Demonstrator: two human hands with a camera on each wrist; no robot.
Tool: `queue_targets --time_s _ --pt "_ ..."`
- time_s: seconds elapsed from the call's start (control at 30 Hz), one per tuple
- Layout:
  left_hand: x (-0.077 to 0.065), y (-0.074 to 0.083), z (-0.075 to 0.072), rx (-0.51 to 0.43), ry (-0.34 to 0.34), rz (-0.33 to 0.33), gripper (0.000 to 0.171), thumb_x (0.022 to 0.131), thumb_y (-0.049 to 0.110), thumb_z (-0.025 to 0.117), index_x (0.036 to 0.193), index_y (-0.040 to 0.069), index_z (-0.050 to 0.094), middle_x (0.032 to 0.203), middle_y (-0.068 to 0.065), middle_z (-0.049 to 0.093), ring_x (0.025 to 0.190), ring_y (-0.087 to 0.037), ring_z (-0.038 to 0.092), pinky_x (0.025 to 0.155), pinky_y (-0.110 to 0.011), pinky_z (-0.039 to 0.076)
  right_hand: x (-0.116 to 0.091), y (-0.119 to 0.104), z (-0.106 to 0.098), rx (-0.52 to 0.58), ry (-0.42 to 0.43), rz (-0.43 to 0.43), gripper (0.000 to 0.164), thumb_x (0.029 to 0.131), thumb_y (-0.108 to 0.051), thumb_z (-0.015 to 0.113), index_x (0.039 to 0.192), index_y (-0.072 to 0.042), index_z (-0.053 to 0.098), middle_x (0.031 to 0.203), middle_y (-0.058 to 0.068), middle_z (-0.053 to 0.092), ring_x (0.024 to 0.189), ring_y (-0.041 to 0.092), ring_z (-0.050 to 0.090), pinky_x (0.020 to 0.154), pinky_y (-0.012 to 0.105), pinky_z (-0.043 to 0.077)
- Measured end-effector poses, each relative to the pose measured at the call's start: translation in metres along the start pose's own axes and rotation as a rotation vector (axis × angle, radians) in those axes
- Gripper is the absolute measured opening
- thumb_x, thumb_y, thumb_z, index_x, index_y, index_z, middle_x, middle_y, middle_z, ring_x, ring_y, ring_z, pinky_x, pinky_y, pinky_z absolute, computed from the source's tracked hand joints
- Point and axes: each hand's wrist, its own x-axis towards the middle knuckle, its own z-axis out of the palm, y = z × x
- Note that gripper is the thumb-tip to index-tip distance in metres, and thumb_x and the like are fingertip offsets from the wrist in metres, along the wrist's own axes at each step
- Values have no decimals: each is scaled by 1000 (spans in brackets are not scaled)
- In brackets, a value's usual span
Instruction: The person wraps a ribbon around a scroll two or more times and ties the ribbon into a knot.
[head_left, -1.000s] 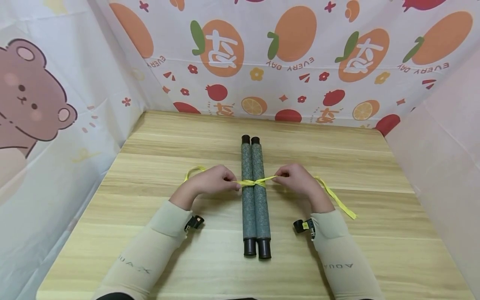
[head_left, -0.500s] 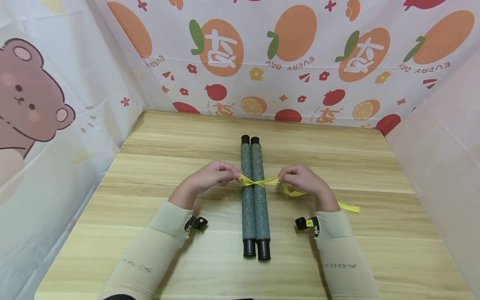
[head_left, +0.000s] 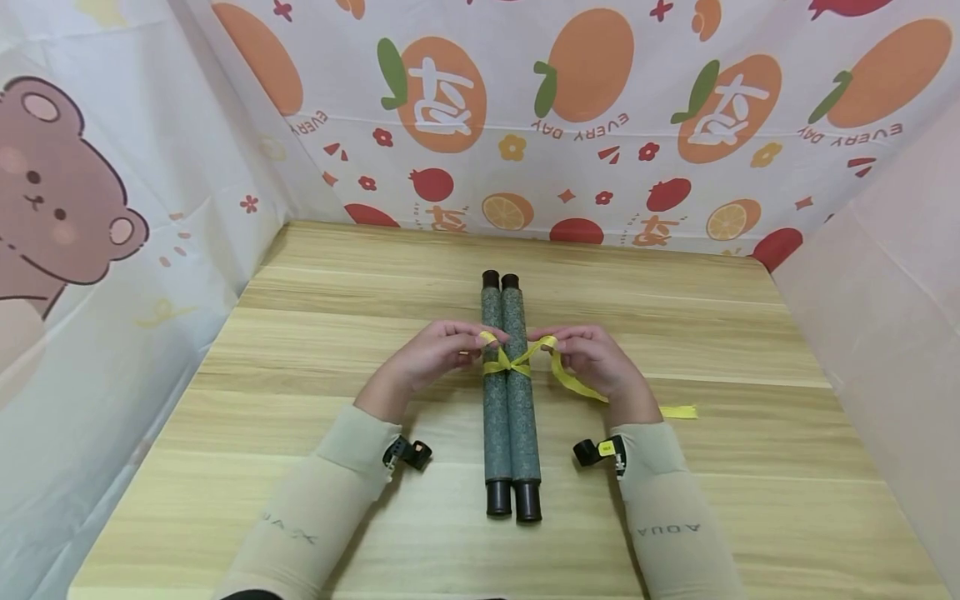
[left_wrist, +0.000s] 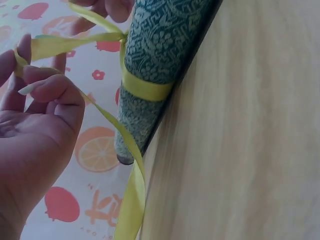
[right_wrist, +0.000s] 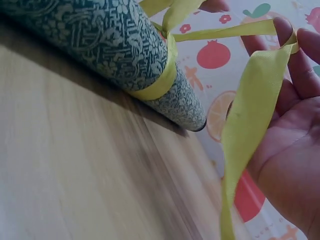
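Note:
A rolled scroll (head_left: 498, 433) with green patterned cloth and dark end knobs lies lengthwise on the table as two rolls side by side. Around its middle runs a yellow ribbon (head_left: 519, 367), crossed or knotted on top. My left hand (head_left: 435, 357) pinches one ribbon end just left of the crossing, while my right hand (head_left: 600, 360) pinches the other on the right. In the left wrist view the ribbon (left_wrist: 132, 200) trails down past the left hand (left_wrist: 37, 125). The right wrist view has the ribbon (right_wrist: 252, 100) bent over a finger of the right hand (right_wrist: 295, 135), its tail hanging.
A wood-grain table (head_left: 750, 483) carries the scroll. Behind it hangs a fruit-printed cloth (head_left: 517, 92), with a bear-printed cloth (head_left: 187, 167) on the left. Small wrist cameras (head_left: 408, 452) sit at both cuffs.
Both hands have moved inward, close to the crossing, and the ribbon ends now bend up at the fingertips instead of being pulled out sideways. The scroll stays almost in place.

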Motion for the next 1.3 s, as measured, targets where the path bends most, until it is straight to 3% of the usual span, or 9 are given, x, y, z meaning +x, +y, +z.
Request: queue_targets --time_s 0.17,0.33,0.43,0.57,0.63,0.7,0.93,1.03,1.3 --pt "5 -5 3 -69 19 3 24 94 17 54 106 1 66 108 1 71 71 -16 48 62 -27 42 4 2 3 -11 32 29 25 92 -3 50 94 -12 74 103 3 73 77 17 48 61 26 38" --pt "11 -14 5 -107 72 -6 23 93 14 55 110 2 65 98 0 73 58 -11 42 49 -24 30 11 5 9 -76 164 88 14 91 -11 58 96 -12 71 85 2 67 65 16 46 57 28 38" --pt "14 -18 7 -96 97 -10 27 94 14 55 116 0 62 89 1 73 55 -10 41 47 -25 26 15 11 11 -149 225 92 15 91 -15 61 101 -7 69 82 4 62 62 15 46 54 26 39" --pt "16 -21 10 -62 134 -11 34 95 17 54 121 -3 57 65 5 59 51 -10 39 45 -24 26 19 17 15 -229 257 62 25 89 -15 63 107 3 65 83 -1 64 63 15 46 54 24 41" --pt "16 -22 10 -41 159 -19 35 95 18 54 122 -3 57 61 4 50 50 -9 38 45 -24 27 19 19 17 -275 267 44 28 88 -16 65 108 4 65 83 -4 66 64 15 47 55 23 42" --pt "17 -22 11 -30 178 -28 34 95 20 54 123 -1 58 62 4 50 49 -9 37 44 -23 28 19 19 20 -316 274 30 28 87 -18 67 107 2 67 86 -4 68 69 16 51 58 22 45" --pt "20 -18 16 15 214 -74 31 93 16 56 121 2 60 60 3 51 48 -9 39 43 -21 31 20 8 31 -450 198 -21 22 85 -12 68 105 -3 70 98 16 71 86 28 62 70 30 52" --pt "19 -18 19 35 200 -93 31 93 16 58 122 6 61 66 2 60 48 -9 40 43 -21 32 21 8 31 -548 171 -36 22 86 -13 67 106 -7 71 98 14 71 81 25 61 63 24 50" --pt "19 -17 22 86 124 -58 27 92 10 55 116 5 63 72 0 67 46 -11 39 42 -21 32 19 3 38 -876 77 -108 29 88 -15 65 117 -15 67 104 6 71 81 10 59 67 34 53"
